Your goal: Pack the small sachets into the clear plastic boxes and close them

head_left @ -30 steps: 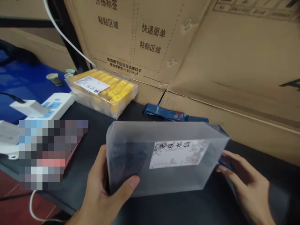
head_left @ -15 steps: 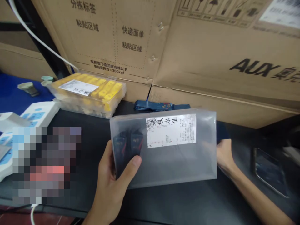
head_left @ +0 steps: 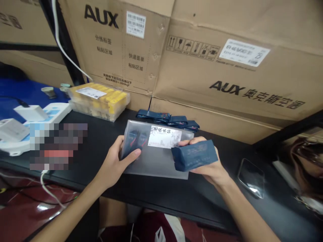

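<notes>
Big cardboard boxes (head_left: 227, 67) stacked at the back, printed lettering and shipping labels on them. Black table (head_left: 161, 198) runs in front of them. The frosted plastic box (head_left: 156, 163) is over the middle of the table, long side across the view, white label on top, and a couple of dark packets show through its left end. Can't tell if it rests on the table or is lifted just off it. Clear tub (head_left: 99, 101) of yellow packets sits well apart at back left, with a white power strip (head_left: 54, 112) beside it. Phone (head_left: 251, 176) lies flat to the right. Loose blue packets (head_left: 171, 119) lie in a heap just behind the box, against the cardboard. Left hand (head_left: 113, 164) is clamped on the box's left end, thumb over the top face, other fingers hidden underneath. Right hand (head_left: 213, 169) is closed around one blue packet (head_left: 194, 159), fingers curled over its top edge, and holds it at the box's right end, overlapping that corner. The box looks thin-walled, light, smooth and likely to flex or slip, so it is best gripped at the short ends near the corners where it's stiffest. The packet looks soft, light and easy to crease, so hold it by the sides without squeezing hard.
</notes>
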Motion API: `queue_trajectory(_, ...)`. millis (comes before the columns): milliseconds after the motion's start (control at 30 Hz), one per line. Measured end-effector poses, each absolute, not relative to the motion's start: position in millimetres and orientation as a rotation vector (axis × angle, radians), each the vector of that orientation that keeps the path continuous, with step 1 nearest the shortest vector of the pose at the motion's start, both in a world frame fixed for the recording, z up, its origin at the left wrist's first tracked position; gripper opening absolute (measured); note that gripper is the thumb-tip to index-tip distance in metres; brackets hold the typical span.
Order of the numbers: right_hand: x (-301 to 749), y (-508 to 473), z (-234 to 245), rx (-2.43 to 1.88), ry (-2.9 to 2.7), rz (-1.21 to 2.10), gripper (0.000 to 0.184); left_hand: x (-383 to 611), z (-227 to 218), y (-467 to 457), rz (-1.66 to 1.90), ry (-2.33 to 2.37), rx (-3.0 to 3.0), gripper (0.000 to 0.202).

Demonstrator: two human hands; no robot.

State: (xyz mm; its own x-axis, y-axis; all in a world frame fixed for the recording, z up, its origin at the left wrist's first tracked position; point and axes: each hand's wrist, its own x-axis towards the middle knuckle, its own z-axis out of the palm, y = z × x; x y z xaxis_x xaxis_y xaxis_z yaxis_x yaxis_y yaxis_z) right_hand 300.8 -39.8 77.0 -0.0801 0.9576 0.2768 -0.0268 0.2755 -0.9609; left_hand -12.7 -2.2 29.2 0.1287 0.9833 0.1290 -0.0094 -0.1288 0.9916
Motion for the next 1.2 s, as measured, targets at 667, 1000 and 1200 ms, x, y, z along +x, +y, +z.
queue_trajectory(667, 308.8, -32.1, 71.5, -1.02, -1.473, 1.039, 0.056, -12.6, 28.4, -3.3, 1.241, 1.015, 1.184, 0.05)
queue_trajectory(1000, 222.3, -39.8, 47.6, -1.211, -2.067, 0.831, 0.036, -11.8, 29.9, -10.0, 1.116, 0.91, 1.607, 0.035)
queue_trajectory(1200, 212.7, -44.1, 63.3, -1.063, -2.206, 1.092, 0.047, -10.1, 31.2, -14.2, 1.087, 0.807, 1.503, 0.059)
